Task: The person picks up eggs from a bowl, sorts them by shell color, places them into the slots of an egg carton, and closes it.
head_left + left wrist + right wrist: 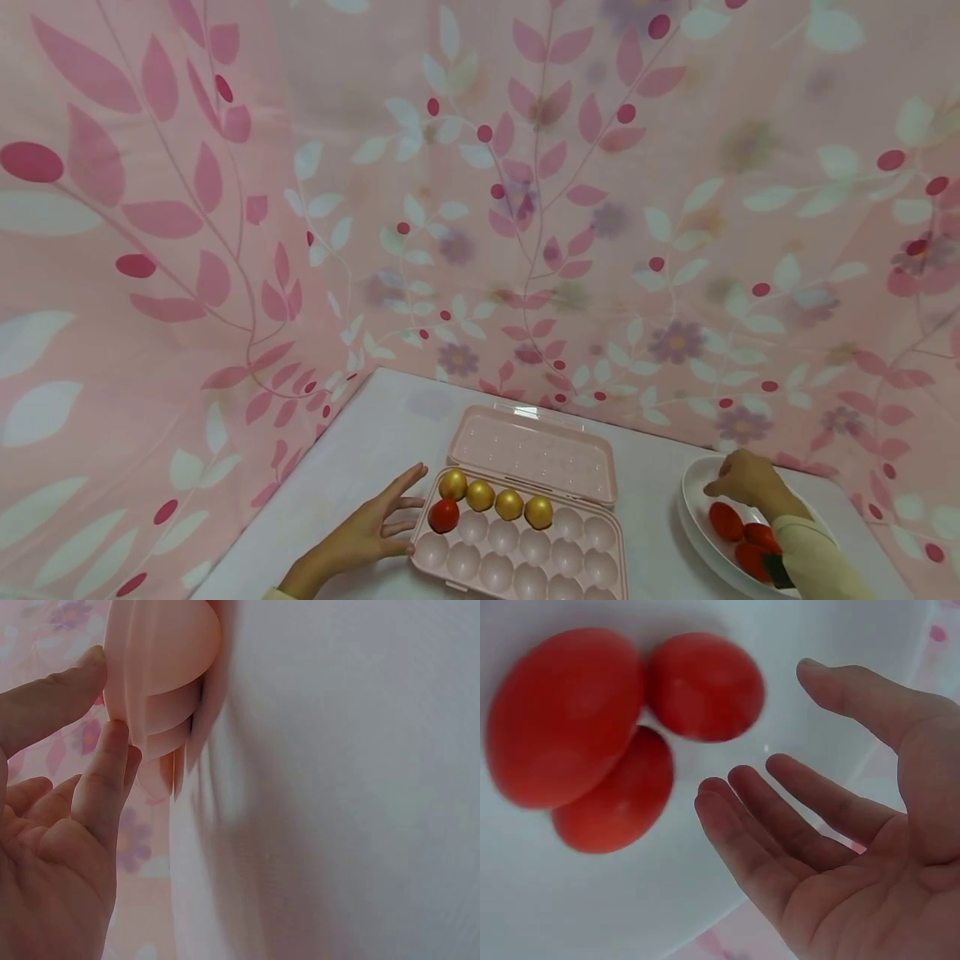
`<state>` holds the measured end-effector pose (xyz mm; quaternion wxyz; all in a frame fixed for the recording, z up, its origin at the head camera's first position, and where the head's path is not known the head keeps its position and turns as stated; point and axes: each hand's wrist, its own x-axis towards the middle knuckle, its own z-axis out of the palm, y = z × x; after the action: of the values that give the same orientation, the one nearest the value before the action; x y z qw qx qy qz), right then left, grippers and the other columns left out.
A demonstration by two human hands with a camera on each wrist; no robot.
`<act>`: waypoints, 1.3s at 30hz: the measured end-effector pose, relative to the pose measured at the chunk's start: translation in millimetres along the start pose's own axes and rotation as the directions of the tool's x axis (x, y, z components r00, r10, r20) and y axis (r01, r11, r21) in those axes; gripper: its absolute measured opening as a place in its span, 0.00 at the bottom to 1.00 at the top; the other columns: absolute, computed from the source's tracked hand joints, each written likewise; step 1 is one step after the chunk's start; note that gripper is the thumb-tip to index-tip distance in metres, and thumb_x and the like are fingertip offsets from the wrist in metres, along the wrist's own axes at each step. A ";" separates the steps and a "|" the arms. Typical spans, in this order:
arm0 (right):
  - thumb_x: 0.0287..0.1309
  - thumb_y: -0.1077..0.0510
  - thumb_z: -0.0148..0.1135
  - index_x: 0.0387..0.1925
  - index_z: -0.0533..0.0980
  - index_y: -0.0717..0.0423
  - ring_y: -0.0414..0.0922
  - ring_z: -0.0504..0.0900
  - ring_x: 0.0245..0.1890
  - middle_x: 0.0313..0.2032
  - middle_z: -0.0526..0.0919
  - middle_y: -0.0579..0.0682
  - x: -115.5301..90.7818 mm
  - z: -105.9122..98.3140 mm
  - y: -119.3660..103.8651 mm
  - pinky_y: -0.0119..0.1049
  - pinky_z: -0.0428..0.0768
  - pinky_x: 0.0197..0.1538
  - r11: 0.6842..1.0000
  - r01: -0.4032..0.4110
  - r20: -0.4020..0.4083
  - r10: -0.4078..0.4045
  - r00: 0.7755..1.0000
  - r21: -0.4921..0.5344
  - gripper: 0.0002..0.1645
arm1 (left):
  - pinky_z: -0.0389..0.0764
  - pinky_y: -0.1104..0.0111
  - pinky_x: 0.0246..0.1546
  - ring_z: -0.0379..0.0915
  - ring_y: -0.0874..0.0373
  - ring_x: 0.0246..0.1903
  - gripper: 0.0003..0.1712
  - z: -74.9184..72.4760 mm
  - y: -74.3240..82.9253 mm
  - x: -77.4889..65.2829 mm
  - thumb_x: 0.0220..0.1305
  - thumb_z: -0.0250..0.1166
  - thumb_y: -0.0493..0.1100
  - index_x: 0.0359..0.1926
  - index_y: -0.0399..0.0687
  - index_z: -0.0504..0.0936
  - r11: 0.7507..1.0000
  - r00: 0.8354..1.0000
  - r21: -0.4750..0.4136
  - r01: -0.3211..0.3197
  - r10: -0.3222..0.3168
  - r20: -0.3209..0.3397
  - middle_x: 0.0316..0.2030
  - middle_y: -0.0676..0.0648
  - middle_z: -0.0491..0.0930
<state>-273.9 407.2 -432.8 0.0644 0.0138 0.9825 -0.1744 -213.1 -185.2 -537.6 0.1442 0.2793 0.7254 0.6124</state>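
A pink plastic egg box (495, 533) lies on the table with its lid (532, 450) folded back. Several gold eggs (508, 503) sit in its back row, and one red egg (444, 516) is at the left of the row in front. My left hand (375, 527) touches the box's left edge with spread, fairly straight fingers (101, 772). Over the white bowl (693, 508) at the right, my right hand (750, 483) reaches in. Its fingers are apart with nothing between them, beside three red eggs (705, 686).
A white-covered table (360, 467) stands against pink curtains (525, 250) with leaf and flower prints at the back and sides. Something dark green (777, 572) lies in the bowl near my right sleeve, partly hidden; its kind is unclear.
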 end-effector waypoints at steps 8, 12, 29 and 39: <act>0.41 0.53 0.74 0.31 0.69 0.70 0.49 0.72 0.25 0.25 0.72 0.54 3.5 17.5 18.0 0.39 0.75 0.29 0.994 -0.110 0.124 0.108 0.986 0.003 0.28 | 0.72 0.61 0.60 0.57 0.36 0.67 0.63 0.5 0.8 0.3 0.54 0.71 0.29 0.77 0.66 0.41 1.000 1.000 -0.012 -0.004 0.004 0.010 0.76 0.41 0.41; 0.38 0.52 0.77 0.36 0.68 0.75 0.51 0.75 0.27 0.27 0.73 0.58 5.1 23.3 20.1 0.41 0.81 0.30 0.984 -0.169 0.167 0.159 0.973 0.048 0.35 | 0.72 0.61 0.60 0.57 0.36 0.67 0.62 2.1 2.5 0.6 0.54 0.71 0.30 0.77 0.67 0.42 1.000 1.000 -0.012 0.004 -0.004 0.005 0.76 0.42 0.42; 0.33 0.54 0.80 0.22 0.74 0.64 0.47 0.75 0.22 0.22 0.75 0.52 2.8 20.3 18.0 0.38 0.81 0.26 0.993 -0.103 0.091 0.098 0.991 0.055 0.24 | 0.73 0.62 0.59 0.58 0.38 0.67 0.62 1.2 2.1 -0.7 0.54 0.71 0.30 0.77 0.66 0.41 1.000 1.000 0.010 -0.011 0.011 -0.002 0.76 0.43 0.43; 0.38 0.57 0.78 0.31 0.80 0.65 0.45 0.75 0.25 0.25 0.79 0.49 -5.8 -5.2 -13.1 0.41 0.84 0.31 0.998 0.042 -0.028 -0.041 0.999 0.042 0.20 | 0.72 0.62 0.60 0.58 0.38 0.67 0.61 0.8 1.2 -1.7 0.55 0.70 0.30 0.77 0.65 0.41 1.000 1.000 0.020 -0.008 0.008 0.001 0.76 0.44 0.42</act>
<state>-269.5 396.6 -422.8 0.0473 -0.0030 0.9794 -0.1963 -210.9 -185.4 -536.8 0.1394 0.2841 0.7301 0.6056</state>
